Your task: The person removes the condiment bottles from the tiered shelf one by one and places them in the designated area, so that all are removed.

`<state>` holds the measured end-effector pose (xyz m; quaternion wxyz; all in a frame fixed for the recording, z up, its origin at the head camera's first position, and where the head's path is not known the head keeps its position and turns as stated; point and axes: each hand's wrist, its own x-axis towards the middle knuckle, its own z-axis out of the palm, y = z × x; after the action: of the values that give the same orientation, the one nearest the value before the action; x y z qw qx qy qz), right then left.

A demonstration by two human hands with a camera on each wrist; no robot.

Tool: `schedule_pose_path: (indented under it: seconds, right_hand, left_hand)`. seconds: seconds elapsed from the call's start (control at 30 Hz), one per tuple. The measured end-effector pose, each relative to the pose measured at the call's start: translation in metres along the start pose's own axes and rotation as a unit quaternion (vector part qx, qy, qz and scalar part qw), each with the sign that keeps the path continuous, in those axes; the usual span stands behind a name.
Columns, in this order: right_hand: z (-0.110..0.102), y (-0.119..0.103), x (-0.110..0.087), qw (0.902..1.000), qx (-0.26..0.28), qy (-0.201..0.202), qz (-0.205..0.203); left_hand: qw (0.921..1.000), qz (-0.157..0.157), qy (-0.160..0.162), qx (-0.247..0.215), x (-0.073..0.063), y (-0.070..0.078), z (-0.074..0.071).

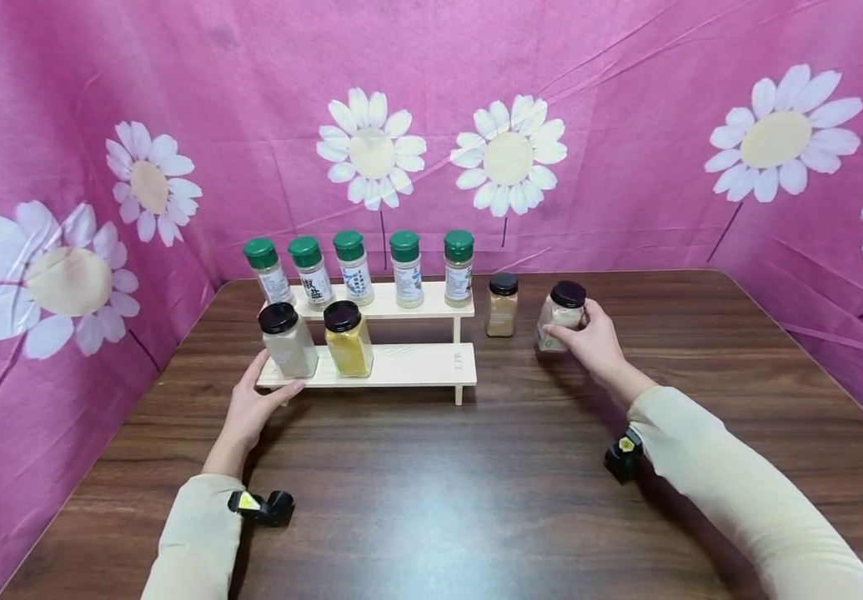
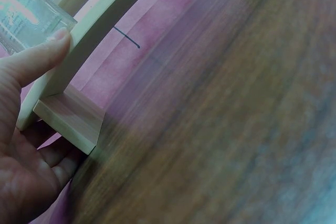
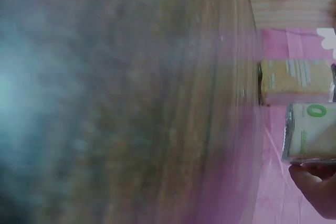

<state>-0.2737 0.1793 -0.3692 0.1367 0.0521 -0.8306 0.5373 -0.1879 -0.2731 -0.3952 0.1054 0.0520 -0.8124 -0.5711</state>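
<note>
A pale two-tier wooden spice rack [image 1: 416, 367] stands on the table. My left hand [image 1: 248, 406] grips the left end of its lower shelf. In the left wrist view the thumb [image 2: 44, 59] lies along the shelf edge beside a jar, and the other fingers reach under the board. That black-lidded jar of pale powder [image 1: 290, 346] and a jar of yellow powder [image 1: 351, 348] sit on the lower tier. To the right of the rack, my right hand [image 1: 596, 342] holds a black-lidded jar of whitish powder [image 1: 560, 321] upright, with a green-marked label [image 3: 315, 129] visible in the right wrist view.
Several green-capped shakers [image 1: 408, 275] line the upper tier. Between the rack and my right hand stands a black-lidded jar of tan powder [image 1: 502, 312]. The dark wooden table [image 1: 431, 483] meets a pink daisy-print cloth [image 1: 626, 167] behind and at both sides.
</note>
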Motion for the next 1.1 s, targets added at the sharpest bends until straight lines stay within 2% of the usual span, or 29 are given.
schedule_pose_path:
  seconds: [0.13,0.6,1.1]
  right_hand:
    - [0.001,0.005,0.007,1.0,-0.005,-0.002,0.0]
    - [0.005,0.013,0.028,0.9999,-0.005,0.011,0.012]
    - [0.01,0.015,0.037,0.9994,0.008,0.021,0.026]
  left_hand:
    - [1.0,-0.006,0.002,0.003,0.0,0.0,-0.001]
    - [1.0,0.003,0.007,-0.002,0.002,-0.007,0.001]
    - [1.0,0.006,0.004,0.0,0.003,-0.005,0.0]
